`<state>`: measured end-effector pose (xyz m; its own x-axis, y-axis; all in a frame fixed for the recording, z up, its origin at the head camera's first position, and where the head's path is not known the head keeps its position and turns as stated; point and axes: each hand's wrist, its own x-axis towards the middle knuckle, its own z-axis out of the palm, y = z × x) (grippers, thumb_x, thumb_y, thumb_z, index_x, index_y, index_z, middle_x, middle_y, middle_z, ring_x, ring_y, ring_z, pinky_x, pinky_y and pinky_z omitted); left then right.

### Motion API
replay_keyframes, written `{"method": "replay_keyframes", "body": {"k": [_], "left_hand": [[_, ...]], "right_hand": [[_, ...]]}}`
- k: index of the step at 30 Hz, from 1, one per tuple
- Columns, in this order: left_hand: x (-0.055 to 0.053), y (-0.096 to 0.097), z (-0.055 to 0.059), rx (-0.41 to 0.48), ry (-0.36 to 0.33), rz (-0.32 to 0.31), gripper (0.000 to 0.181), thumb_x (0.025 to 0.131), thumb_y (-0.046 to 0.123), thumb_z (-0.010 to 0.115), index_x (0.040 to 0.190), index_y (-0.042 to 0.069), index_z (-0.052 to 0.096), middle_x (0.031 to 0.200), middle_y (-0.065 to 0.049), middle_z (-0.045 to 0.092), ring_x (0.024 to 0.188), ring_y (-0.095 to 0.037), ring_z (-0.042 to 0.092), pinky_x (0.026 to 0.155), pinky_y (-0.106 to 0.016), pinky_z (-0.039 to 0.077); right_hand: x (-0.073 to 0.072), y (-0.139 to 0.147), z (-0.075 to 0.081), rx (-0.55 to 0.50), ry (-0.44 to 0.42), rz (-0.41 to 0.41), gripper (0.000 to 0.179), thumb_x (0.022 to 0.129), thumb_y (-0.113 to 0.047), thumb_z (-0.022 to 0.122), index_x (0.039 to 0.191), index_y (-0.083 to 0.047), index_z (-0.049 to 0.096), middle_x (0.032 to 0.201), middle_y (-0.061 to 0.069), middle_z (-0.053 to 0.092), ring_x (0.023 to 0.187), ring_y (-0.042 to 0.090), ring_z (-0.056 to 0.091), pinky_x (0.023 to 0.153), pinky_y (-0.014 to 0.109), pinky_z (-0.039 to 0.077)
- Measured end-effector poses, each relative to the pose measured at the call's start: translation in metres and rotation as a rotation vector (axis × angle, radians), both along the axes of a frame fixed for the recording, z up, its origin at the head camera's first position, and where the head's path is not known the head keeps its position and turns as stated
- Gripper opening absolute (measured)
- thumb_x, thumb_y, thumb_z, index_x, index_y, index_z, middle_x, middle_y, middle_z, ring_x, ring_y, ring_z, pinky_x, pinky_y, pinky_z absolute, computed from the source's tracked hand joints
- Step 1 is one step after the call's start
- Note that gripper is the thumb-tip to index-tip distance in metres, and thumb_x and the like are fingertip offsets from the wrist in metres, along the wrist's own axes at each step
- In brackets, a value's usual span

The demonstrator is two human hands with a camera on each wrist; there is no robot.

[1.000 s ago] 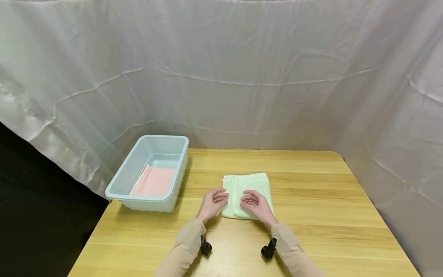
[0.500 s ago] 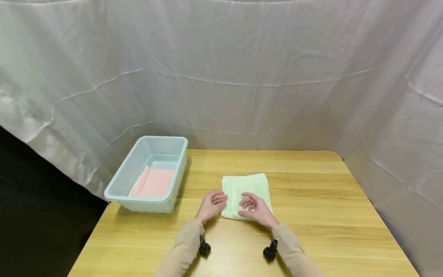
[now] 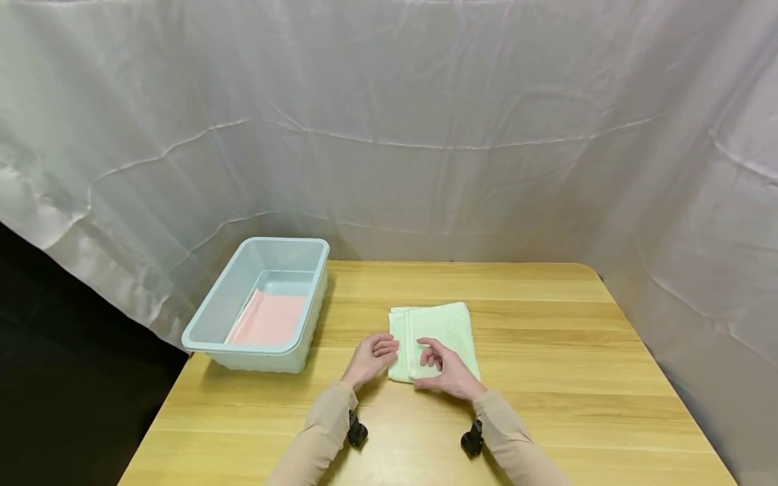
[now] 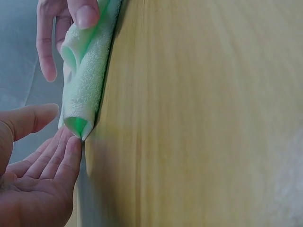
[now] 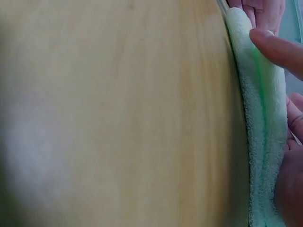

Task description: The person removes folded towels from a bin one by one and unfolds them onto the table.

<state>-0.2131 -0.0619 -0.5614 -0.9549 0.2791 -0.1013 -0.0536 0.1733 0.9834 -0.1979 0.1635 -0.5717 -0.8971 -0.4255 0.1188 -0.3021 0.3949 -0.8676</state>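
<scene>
A light green towel, folded into a flat square with a stripe near its left side, lies on the table. At its left edge is my left hand; the left wrist view shows straight fingertips against the folded corner, with the thumb held apart. My right hand hovers over the towel's near right part, thumb and index finger spread in a wide curve. Seen from the right wrist, its thumb lies right at the towel's near folded edge, and the other fingers are partly hidden behind the towel.
To the left on the wooden table stands a pale blue plastic bin with a folded pink cloth inside. Grey curtains hang behind and to the right of the table.
My right thumb has swung away from the fingers toward the towel's near edge, widening the hand. My left hand has barely shifted, and the towel stays in place.
</scene>
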Motion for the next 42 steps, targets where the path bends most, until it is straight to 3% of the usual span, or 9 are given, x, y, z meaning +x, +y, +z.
{"method": "replay_keyframes", "body": {"k": [7,17,23,27,31,37,42], "left_hand": [[-0.001,-0.001,-0.001,0.005,-0.005,-0.002,0.043,0.096,0.002,0.063,0.136,-0.011,0.052,0.133,-0.029,0.062,0.125,-0.042,0.061,0.105,-0.042,0.054],[0.001,-0.002,0.000,0.001,0.012,-0.026,0.046,0.096,0.003,0.063,0.137,-0.012,0.050,0.134,-0.030,0.061,0.126,-0.043,0.060,0.105,-0.043,0.054],[0.002,-0.002,0.000,0.009,0.020,-0.032,0.049,0.093,-0.001,0.066,0.137,-0.013,0.049,0.134,-0.031,0.060,0.126,-0.044,0.059,0.107,-0.045,0.052],[0.004,-0.002,0.002,0.005,0.041,-0.051,0.054,0.090,-0.002,0.070,0.138,-0.013,0.048,0.134,-0.032,0.059,0.127,-0.045,0.057,0.111,-0.050,0.048],[0.007,-0.002,0.004,-0.024,0.074,-0.076,0.059,0.087,-0.002,0.074,0.138,-0.013,0.047,0.135,-0.031,0.059,0.128,-0.046,0.056,0.113,-0.054,0.045],[0.007,-0.001,0.003,-0.036,0.111,-0.087,0.060,0.085,-0.005,0.075,0.138,-0.013,0.047,0.134,-0.032,0.059,0.128,-0.047,0.055,0.113,-0.056,0.043],[0.005,0.000,0.002,-0.044,0.123,-0.085,0.060,0.084,-0.005,0.075,0.137,-0.013,0.048,0.134,-0.031,0.060,0.127,-0.046,0.056,0.113,-0.056,0.043]], "right_hand": [[0.000,-0.002,-0.002,-0.005,0.024,-0.035,0.067,0.079,-0.011,0.084,0.137,0.001,0.052,0.092,0.007,0.065,0.079,0.001,0.050,0.069,0.017,0.041],[0.006,-0.003,0.002,0.000,0.035,-0.068,0.017,0.090,-0.010,0.073,0.106,-0.006,0.075,0.100,0.009,0.074,0.085,0.000,0.056,0.074,0.018,0.048],[0.008,-0.004,0.006,-0.100,0.015,-0.146,0.012,0.091,-0.007,0.072,0.102,-0.002,0.073,0.093,0.015,0.071,0.075,0.001,0.051,0.066,0.017,0.045],[0.009,0.001,0.014,-0.177,-0.016,-0.204,0.014,0.091,-0.004,0.071,0.102,0.003,0.071,0.096,0.019,0.071,0.079,0.000,0.056,0.071,0.014,0.051],[0.009,0.013,0.025,-0.260,-0.036,-0.303,0.016,0.089,0.001,0.070,0.103,0.008,0.068,0.095,0.017,0.070,0.084,0.000,0.061,0.079,0.013,0.055],[0.010,0.048,0.045,-0.370,-0.063,-0.502,0.022,0.090,0.003,0.068,0.109,0.012,0.064,0.093,-0.011,0.067,0.086,-0.003,0.063,0.080,0.011,0.055],[0.011,0.090,0.047,-0.625,-0.161,-0.703,0.012,0.092,0.000,0.069,0.102,-0.005,0.068,0.086,-0.015,0.069,0.079,-0.003,0.067,0.073,0.014,0.055]]}}
